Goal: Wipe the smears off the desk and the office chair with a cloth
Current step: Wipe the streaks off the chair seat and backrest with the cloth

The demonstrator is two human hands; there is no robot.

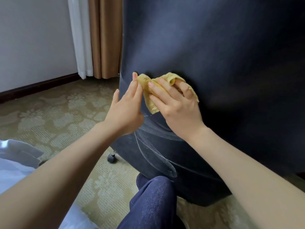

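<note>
- Chair [214,55]: dark navy upholstered back, standing upright and filling the centre and right of the view. Its lower shell is curving in toward the floor.
- Castor [112,157]: one black wheel showing under the chair's left edge, resting on the carpet.
- Carpet [49,113]: olive-green with a pale floral pattern, covering the floor to the left of the chair and beneath it.
- Wall [33,38]: plain pale grey, running behind at the left, with a dark wooden skirting [38,85] meeting the carpet.
- Curtains: a white sheer [79,38] hanging beside a tan drape [105,38], both reaching down to the floor just left of the chair.
- Pale blue fabric [14,162]: lying bunched at the lower left edge; what it belongs to cannot be told.
- Knee [153,200]: in dark blue denim, bending up at the bottom centre, close to the chair's base.
- Cloth [151,103]: mustard-yellow, thin and crumpled, lying against the chair back near its left edge, with one end hanging down between the two hands.
- Right hand [178,104]: pressing the cloth to the chair. Its fingers [158,90] are curling round the bunched cloth and clamping it, with a fold wrapping over them.
- Left hand [127,109]: lying against the chair's left edge. Its fingers [136,83] are lying straight and together, touching the cloth's left corner, with the thumb spreading apart along the chair's edge.
- Smears [153,152]: whitish chalky arcs and lines crossing the lower shell below the hands, showing plainly against the navy.
</note>
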